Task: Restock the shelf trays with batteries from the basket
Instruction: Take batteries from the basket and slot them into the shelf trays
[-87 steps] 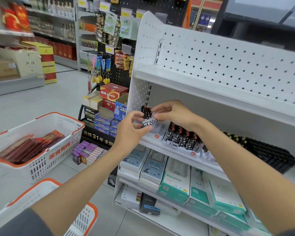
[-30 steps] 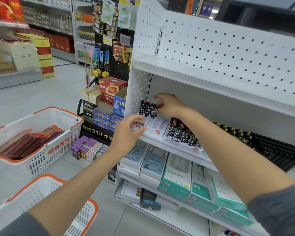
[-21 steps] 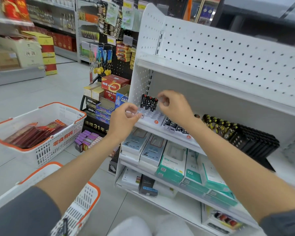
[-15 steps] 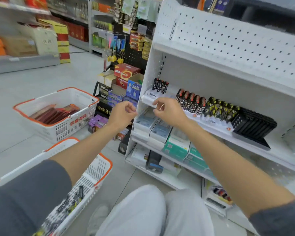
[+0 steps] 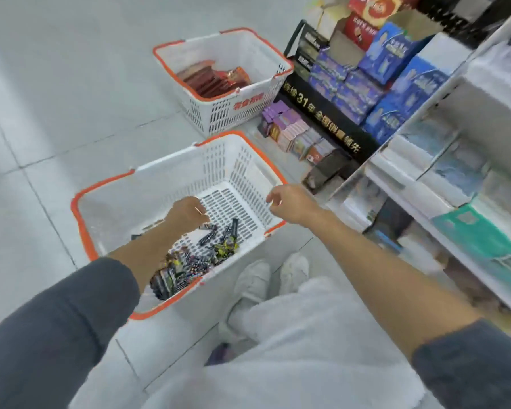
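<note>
I look down at the grey tiled floor (image 5: 56, 93), and at my far left the near basket (image 5: 106, 187), white with an orange rim, sits on it in front of my legs. My left hand (image 5: 186, 214) reaches down inside that basket, fingers curled in loosely toward the palm, hovering just above the batteries (image 5: 195, 261); whether it has hold of one I cannot tell, since the knuckles hide the fingertips. The batteries lie in a loose heap of dark packs along the near right part of the basket floor, with a few strays nearer the middle. Beyond it, farther back on the floor, stands a second basket (image 5: 219, 113) of the same kind, holding red flat packs (image 5: 213, 79). Moving right, my right hand (image 5: 289, 203) hangs over the near basket's right rim, half open with the fingers bent and spread, holding nothing that I can see. Below it my pale trousers and white shoes (image 5: 266, 281) show. Further right, purple boxes (image 5: 289, 131) sit on the floor beside a black display stand carrying blue cartons (image 5: 396, 84), and at the far right the white shelf unit (image 5: 419, 196) carries boxed goods, blurred.
</note>
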The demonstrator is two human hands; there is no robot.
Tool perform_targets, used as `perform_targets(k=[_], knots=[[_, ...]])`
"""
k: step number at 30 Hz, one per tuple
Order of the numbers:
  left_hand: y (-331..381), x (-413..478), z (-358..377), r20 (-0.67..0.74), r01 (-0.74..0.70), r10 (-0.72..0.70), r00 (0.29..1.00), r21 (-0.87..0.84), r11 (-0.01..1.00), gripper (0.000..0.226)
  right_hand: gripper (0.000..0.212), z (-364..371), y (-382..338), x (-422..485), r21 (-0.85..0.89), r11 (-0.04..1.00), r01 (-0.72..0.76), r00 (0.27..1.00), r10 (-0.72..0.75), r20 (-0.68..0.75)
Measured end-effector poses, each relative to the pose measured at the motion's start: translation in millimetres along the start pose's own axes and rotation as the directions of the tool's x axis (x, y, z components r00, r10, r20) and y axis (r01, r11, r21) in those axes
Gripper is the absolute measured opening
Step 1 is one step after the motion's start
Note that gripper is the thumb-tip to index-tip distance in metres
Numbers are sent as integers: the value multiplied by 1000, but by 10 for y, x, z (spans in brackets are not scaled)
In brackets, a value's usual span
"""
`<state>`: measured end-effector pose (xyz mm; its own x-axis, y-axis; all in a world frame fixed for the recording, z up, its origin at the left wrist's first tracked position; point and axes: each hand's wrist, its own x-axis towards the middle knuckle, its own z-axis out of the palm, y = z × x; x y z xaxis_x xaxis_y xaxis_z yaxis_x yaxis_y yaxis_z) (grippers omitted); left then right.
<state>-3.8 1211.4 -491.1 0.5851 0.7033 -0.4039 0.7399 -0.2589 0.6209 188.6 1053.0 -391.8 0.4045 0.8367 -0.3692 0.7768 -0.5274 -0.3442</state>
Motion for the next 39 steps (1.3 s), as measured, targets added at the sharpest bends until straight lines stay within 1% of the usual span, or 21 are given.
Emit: perform_targets(k=[3,4,6,7,8,10,12,15,18,20,22,24,26,28,29,30,32,33,36,39], knots=[[-650,206,180,28,197,-198,980,19,980,14,21,497,21,470,44,999,22,994,-26,105],[-863,253,242,38,251,-253,967,40,967,18,21,643,32,600,53,998,35,990,-41,131],[-1212,315,368,101,320,-333,938,122,939,40,21,864,55,812,66,996,64,978,-76,193],[-1319,338,426,141,331,-352,925,155,931,55,21,937,68,908,68,994,81,971,-94,218],[-1389,348,500,187,339,-364,912,153,928,69,21,997,93,1008,69,993,95,965,-109,237],[-1426,382,696,239,333,-347,907,98,938,92,22,1050,149,1181,58,990,126,958,-137,251],[-1319,457,927,207,262,-275,939,87,961,110,21,1050,219,1319,58,987,150,958,-160,237],[-1066,778,1290,168,133,-166,972,191,972,134,21,997,363,1409,72,980,183,956,-195,220],[-815,1110,1589,233,56,-121,965,268,962,148,21,930,594,1395,87,982,169,962,-183,204],[-772,1236,1755,292,-14,-99,951,363,932,148,20,888,742,1379,105,985,139,970,-157,183],[-851,1266,1868,318,-65,-98,943,465,883,142,21,876,854,1372,126,987,102,979,-122,164],[-983,1230,1924,284,-124,-59,957,583,803,133,21,892,925,1381,156,985,71,985,-94,147],[-1089,1173,1943,217,-165,31,976,631,758,124,20,920,959,1382,189,980,55,987,-81,136],[-1135,1125,1943,160,-173,92,983,624,762,111,21,947,981,1372,213,976,41,988,-72,138],[-1143,1106,1949,135,-162,99,986,627,762,104,22,958,991,1366,218,975,36,987,-69,142],[-1139,1089,1950,110,-138,87,990,632,762,99,22,967,1000,1361,219,975,34,987,-66,145],[-1124,1067,1948,76,-60,15,997,623,780,95,22,971,1012,1357,220,975,30,987,-63,145],[-1111,1064,1942,83,-36,-20,996,621,783,93,21,967,1014,1360,221,975,28,988,-61,145],[-1058,1096,1922,134,-58,-37,990,642,765,90,21,968,988,1376,215,976,44,985,-78,151],[-964,1133,1850,130,10,-99,987,559,829,79,20,983,944,1388,194,979,62,983,-93,157]])
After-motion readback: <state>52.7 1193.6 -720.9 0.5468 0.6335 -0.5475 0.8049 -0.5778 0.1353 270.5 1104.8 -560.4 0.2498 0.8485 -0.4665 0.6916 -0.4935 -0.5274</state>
